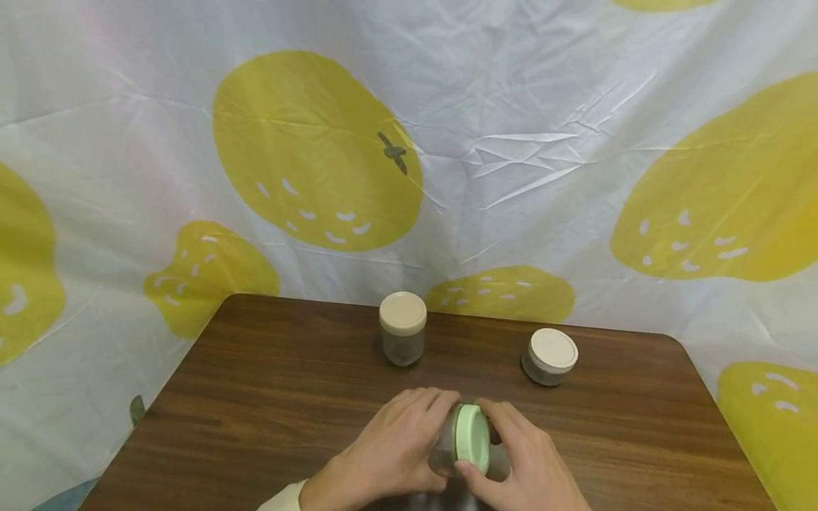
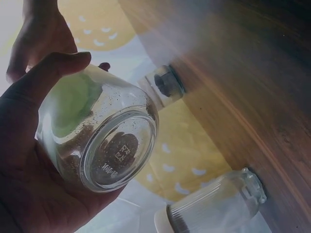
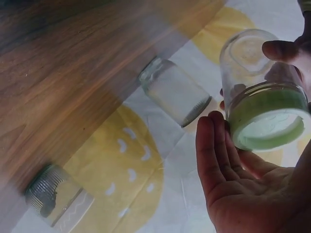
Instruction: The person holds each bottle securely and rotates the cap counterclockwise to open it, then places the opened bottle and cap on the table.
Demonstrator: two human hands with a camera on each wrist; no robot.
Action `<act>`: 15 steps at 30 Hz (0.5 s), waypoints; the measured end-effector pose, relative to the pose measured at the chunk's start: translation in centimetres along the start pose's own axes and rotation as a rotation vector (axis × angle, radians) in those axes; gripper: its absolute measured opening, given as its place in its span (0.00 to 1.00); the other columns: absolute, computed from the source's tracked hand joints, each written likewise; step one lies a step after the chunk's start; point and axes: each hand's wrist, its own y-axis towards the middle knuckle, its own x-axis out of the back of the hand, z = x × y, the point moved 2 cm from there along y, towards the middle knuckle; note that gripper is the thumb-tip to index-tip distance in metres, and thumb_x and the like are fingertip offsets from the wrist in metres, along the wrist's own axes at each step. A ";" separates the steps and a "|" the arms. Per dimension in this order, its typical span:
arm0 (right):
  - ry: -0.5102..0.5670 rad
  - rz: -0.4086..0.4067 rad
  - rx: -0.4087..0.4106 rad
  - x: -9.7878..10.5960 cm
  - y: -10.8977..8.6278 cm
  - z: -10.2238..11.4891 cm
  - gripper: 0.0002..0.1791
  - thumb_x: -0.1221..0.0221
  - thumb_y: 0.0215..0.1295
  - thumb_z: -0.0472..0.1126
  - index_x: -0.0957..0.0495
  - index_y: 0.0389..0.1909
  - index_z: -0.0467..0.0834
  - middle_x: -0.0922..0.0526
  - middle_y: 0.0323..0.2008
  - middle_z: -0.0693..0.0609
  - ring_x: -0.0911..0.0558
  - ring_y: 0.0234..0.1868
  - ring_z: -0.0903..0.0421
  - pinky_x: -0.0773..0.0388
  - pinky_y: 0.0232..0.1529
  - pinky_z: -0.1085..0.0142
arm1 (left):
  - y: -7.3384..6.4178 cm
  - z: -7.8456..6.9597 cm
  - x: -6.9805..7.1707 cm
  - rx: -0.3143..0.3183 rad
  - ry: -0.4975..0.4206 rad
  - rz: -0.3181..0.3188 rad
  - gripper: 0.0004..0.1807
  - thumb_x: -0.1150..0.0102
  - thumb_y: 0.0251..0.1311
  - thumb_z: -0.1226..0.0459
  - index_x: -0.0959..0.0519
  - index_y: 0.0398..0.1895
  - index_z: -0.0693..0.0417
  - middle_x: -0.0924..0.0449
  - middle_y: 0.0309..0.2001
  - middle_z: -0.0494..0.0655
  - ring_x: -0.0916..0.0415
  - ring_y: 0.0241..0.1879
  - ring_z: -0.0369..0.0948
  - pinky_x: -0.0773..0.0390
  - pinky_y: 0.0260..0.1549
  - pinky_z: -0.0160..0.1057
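Note:
My left hand (image 1: 399,443) grips a clear glass jar (image 2: 121,145) round its body, the jar tipped on its side above the table. In the left wrist view the jar's round base faces the camera, with small marks moulded into it. A light green lid (image 1: 471,440) covers the jar's mouth and points toward my right hand (image 1: 527,454). That hand holds the lid by its edge, thumb low on the near side and fingers at the top. In the right wrist view its fingers (image 3: 214,145) lie nearly straight beside the green rim.
A taller glass jar with a cream lid (image 1: 403,316) stands upright near the back edge of the brown wooden table (image 1: 268,383). To its right is a short jar with a whitish lid (image 1: 553,349). A white cloth printed with yellow fruit (image 1: 313,149) hangs behind and beside the table.

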 end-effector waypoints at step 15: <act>-0.009 0.026 -0.061 -0.1 0.1 -0.3 0.37 0.28 0.62 0.60 0.23 0.66 0.43 0.15 0.47 0.61 0.21 0.37 0.71 0.23 0.33 0.72 | -0.1 0.1 -0.2 0.005 0.009 -0.013 0.52 0.14 0.29 0.50 0.27 0.65 0.52 0.17 0.54 0.41 0.17 0.51 0.37 0.17 0.52 0.39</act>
